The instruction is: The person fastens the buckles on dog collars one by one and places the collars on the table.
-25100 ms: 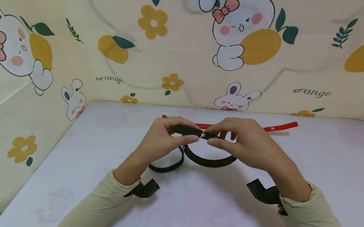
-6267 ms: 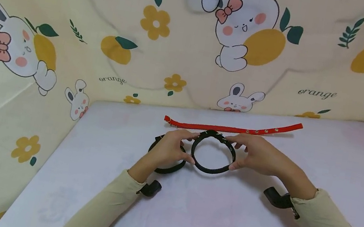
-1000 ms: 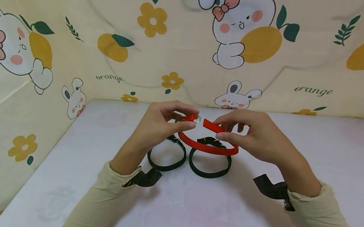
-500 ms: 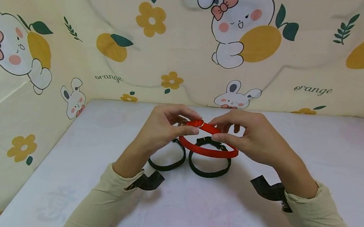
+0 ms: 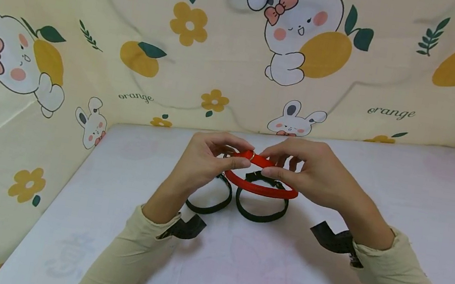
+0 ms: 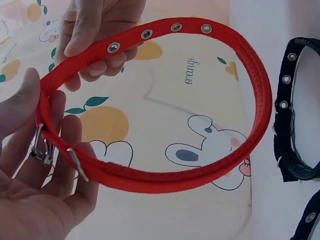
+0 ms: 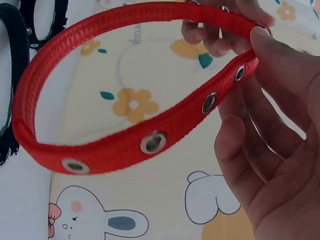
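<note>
A red collar point(image 5: 265, 189) with metal eyelets is held up in a loop above the table, its two ends together. My left hand point(image 5: 206, 158) pinches the end with the buckle point(image 6: 42, 145) between thumb and fingers. Close beside it, my right hand point(image 5: 313, 171) pinches the eyelet end of the strap, as the right wrist view also shows with the right thumb point(image 7: 280, 57) on the red band. The strap's tip is hidden behind the left fingers. Beneath the red loop lie two dark collars, one at left point(image 5: 209, 208) and one at right point(image 5: 260, 218), both closed in rings.
The white tabletop point(image 5: 232, 273) spreads out in front of the collars. Behind it and at the left hangs a cream cloth point(image 5: 202, 77) printed with rabbits and oranges. A black strap piece point(image 5: 331, 237) sticks out at each wrist.
Earlier the hands held a dark collar while the red one lay flat at the back. One second ago the red ends were apart; now they meet, and the right hand has shifted slightly left.
</note>
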`<action>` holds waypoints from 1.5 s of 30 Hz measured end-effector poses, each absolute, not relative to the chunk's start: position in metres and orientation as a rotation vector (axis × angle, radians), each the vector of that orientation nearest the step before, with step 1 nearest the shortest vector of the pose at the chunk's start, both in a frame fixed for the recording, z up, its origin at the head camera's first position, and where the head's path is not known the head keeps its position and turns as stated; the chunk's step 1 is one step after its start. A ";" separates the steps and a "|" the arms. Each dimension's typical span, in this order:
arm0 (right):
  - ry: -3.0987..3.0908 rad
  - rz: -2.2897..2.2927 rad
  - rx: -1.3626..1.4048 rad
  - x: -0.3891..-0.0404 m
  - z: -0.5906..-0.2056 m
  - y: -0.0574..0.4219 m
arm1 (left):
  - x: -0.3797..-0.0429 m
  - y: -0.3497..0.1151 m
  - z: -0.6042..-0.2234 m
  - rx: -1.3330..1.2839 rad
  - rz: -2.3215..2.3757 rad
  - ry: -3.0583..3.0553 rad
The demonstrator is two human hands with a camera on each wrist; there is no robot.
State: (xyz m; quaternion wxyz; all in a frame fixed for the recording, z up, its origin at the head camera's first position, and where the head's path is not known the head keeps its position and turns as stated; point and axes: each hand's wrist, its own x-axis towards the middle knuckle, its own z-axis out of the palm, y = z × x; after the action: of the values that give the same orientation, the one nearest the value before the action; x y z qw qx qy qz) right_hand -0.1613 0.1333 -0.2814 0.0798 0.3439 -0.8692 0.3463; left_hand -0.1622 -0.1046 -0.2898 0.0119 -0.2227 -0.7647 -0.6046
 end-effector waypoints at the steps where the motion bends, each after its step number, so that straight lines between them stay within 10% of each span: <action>1: -2.603 1.036 1.027 -0.161 -0.281 0.133 | -0.162 -0.104 -0.290 -0.688 -1.876 -2.387; 45: -2.544 1.014 0.840 -0.164 -0.276 0.144 | -0.166 -0.112 -0.288 -0.515 -2.040 -2.281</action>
State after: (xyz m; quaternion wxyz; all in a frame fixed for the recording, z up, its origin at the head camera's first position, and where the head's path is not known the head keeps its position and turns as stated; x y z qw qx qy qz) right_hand -0.1640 0.1440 -0.2758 0.1383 0.2904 -0.8795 0.3507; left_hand -0.1662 -0.1123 -0.2877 0.0192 -0.1658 -0.7349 -0.6573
